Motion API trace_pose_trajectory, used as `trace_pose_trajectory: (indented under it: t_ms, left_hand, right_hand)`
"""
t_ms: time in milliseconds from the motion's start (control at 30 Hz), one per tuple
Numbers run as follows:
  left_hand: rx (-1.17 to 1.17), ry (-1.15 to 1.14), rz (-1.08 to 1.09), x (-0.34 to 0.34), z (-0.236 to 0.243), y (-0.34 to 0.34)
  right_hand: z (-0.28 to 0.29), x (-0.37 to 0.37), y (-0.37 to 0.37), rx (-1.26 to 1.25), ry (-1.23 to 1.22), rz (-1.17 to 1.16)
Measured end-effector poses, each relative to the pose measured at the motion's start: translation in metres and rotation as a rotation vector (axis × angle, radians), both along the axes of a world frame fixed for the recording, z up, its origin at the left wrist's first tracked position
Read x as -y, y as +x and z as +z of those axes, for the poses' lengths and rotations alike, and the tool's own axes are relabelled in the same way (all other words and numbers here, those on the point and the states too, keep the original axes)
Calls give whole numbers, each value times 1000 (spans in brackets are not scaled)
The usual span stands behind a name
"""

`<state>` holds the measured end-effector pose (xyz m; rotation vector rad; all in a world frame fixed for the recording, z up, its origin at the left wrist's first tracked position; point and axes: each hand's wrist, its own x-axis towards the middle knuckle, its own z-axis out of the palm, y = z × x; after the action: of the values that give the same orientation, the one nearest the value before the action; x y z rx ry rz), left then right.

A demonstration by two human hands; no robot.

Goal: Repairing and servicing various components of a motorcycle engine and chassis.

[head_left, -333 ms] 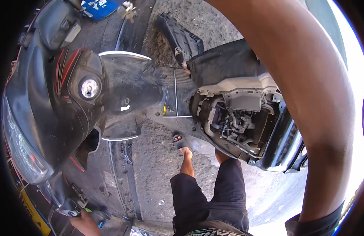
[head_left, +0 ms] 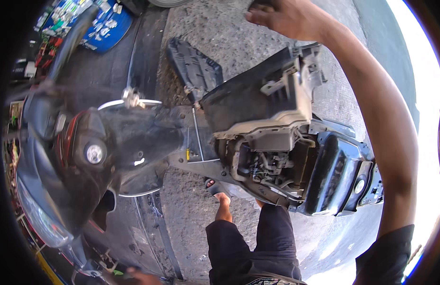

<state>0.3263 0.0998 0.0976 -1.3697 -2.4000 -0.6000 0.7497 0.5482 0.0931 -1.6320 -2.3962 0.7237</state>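
A dark scooter lies across my view, its front panel (head_left: 58, 161) at the left. My right hand (head_left: 296, 19) is raised at the top edge, beyond a black plastic storage box (head_left: 258, 107) that stands tilted over the frame. Its fingers look bent. Something dark shows at the fingertips, but I cannot tell whether it is held. Below the box the engine (head_left: 272, 166) is exposed. At the lower left my left hand (head_left: 143, 277) is smeared by motion, near the handlebar end (head_left: 89, 270); its fingers cannot be made out.
A T-handle wrench (head_left: 197, 133) and a yellow-handled screwdriver (head_left: 188, 153) lie on the footboard. Beyond it hangs a black ribbed panel (head_left: 196, 66). A blue drum (head_left: 108, 28) stands at the far left. A blurred metallic piece (head_left: 132, 98) shows near the footboard's far edge.
My left hand has come away from the handlebar grip, moving right. My right hand has come into view at the top. The view has shifted, showing more of the storage box and drum.
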Motion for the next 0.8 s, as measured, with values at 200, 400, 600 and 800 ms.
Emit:
trace_pose_trajectory:
  t_ms: [200, 400, 600, 800]
  left_hand:
    - [913, -262, -149, -60, -111, 68]
    - [1187, -291, -205, -262, -253, 78]
    - [931, -358, -158, -483, -353, 70]
    - [1634, -669, 178, -566, -406, 102]
  right_hand:
    - [-66, -1, 90, 139, -176, -325]
    - [-68, 5, 106, -117, -421, -660]
    - [-80, -5, 125, 109, -642, -812]
    - [-95, -5, 132, 304, -978, -926]
